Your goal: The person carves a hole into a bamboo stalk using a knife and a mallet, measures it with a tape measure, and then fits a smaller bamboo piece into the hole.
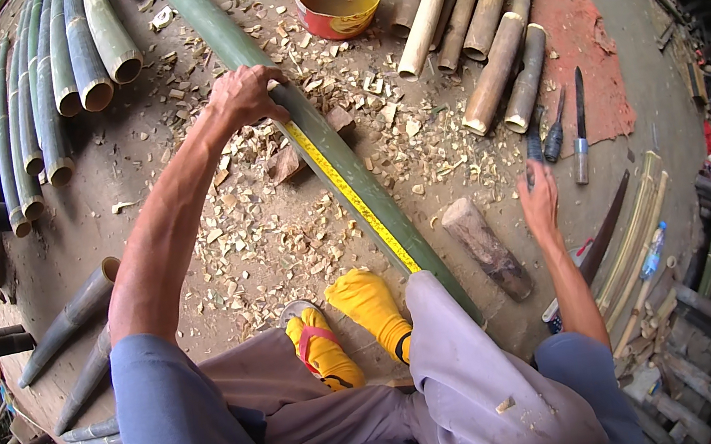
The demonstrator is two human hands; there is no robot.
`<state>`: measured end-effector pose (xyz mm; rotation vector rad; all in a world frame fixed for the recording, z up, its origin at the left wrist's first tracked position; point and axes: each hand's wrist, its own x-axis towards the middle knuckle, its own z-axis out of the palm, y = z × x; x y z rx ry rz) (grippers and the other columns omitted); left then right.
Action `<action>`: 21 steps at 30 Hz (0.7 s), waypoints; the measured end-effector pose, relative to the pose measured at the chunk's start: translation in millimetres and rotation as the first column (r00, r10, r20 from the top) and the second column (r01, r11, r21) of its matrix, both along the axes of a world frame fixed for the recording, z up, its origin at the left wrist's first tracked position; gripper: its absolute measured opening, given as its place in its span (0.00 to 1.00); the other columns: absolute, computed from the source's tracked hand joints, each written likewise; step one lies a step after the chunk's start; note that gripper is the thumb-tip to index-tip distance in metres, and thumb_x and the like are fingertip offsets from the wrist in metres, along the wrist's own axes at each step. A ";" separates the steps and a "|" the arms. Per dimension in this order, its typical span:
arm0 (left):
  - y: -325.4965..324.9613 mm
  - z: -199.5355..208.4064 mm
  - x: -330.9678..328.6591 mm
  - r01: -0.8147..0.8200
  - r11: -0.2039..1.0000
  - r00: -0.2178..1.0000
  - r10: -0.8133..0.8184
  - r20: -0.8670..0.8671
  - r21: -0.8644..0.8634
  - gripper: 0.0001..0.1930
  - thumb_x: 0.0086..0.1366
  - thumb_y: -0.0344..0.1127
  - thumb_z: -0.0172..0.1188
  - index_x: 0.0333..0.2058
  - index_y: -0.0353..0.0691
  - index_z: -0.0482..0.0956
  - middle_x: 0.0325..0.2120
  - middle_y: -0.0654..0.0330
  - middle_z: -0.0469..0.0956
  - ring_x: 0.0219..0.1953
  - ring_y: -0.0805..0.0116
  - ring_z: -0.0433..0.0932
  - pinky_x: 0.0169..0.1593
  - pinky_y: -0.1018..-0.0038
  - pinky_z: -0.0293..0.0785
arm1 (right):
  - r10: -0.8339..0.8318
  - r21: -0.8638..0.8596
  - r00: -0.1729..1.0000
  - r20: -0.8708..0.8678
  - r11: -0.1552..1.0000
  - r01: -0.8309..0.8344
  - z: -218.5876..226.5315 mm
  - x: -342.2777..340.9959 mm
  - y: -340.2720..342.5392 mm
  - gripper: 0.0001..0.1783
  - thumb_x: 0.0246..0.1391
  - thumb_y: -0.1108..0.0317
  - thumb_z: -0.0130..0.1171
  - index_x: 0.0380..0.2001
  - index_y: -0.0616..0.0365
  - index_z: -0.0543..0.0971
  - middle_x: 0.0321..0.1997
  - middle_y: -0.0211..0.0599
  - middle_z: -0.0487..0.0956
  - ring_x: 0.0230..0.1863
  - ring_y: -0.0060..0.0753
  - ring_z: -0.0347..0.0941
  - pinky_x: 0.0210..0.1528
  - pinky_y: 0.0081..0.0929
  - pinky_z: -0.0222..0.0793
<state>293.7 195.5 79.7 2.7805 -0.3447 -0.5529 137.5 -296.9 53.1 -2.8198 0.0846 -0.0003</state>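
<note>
Smooth vs rough, all in one spot

The bamboo pole (382, 201) under the left hand (244, 98) looks smooth with a faint sheen, yellow tape (354, 199) along it kinda plasticky. Left of the right hand (539, 191): a rough, matt wooden log (485, 250). Just past that hand, a knife (580, 123) with shiny metal at its near end.

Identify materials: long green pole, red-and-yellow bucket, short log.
Long green pole: likely bamboo, smooth skin, natural-looking green.
Bucket: probably plastic, bright red and yellow, dirty surface.
Short log: apparently solid wood, rough brown sides, pale cut end.
</note>
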 end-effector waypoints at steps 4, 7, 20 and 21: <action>-2.1 1.0 1.3 0.002 1.000 1.000 -0.002 -0.001 0.010 0.31 0.36 0.49 0.74 0.44 0.53 0.81 0.28 0.62 0.82 0.30 0.64 0.81 0.31 0.68 0.76 | -0.055 -0.312 0.998 -0.044 0.949 0.038 -44.4 42.4 -26.0 0.30 0.50 0.65 0.59 0.57 0.60 0.66 0.53 0.57 0.68 0.53 0.56 0.63 0.53 0.46 0.63; 1.5 5.0 -0.4 -0.011 0.999 1.000 0.011 -0.006 0.038 0.32 0.36 0.50 0.75 0.45 0.53 0.80 0.28 0.61 0.82 0.30 0.63 0.81 0.32 0.68 0.76 | -0.149 -0.363 0.984 -0.094 0.926 0.105 -64.6 58.5 -27.9 0.34 0.49 0.64 0.60 0.60 0.53 0.63 0.55 0.58 0.66 0.55 0.59 0.61 0.55 0.47 0.62; -5.9 0.7 6.3 -0.048 0.998 0.996 0.050 -0.073 0.035 0.32 0.36 0.47 0.75 0.45 0.52 0.79 0.28 0.60 0.83 0.31 0.65 0.82 0.37 0.69 0.77 | -0.499 0.302 0.863 0.084 0.838 0.455 -43.9 32.5 -17.8 0.34 0.41 0.69 0.58 0.56 0.62 0.67 0.38 0.52 0.77 0.40 0.49 0.74 0.48 0.38 0.66; -0.3 -2.3 3.9 -0.024 0.999 0.999 0.025 -0.029 0.035 0.31 0.36 0.47 0.75 0.45 0.52 0.80 0.27 0.61 0.83 0.30 0.65 0.82 0.36 0.69 0.77 | -0.493 0.390 0.867 0.070 0.813 0.432 -29.2 24.2 6.7 0.35 0.41 0.67 0.58 0.56 0.62 0.67 0.34 0.48 0.77 0.38 0.44 0.74 0.47 0.37 0.65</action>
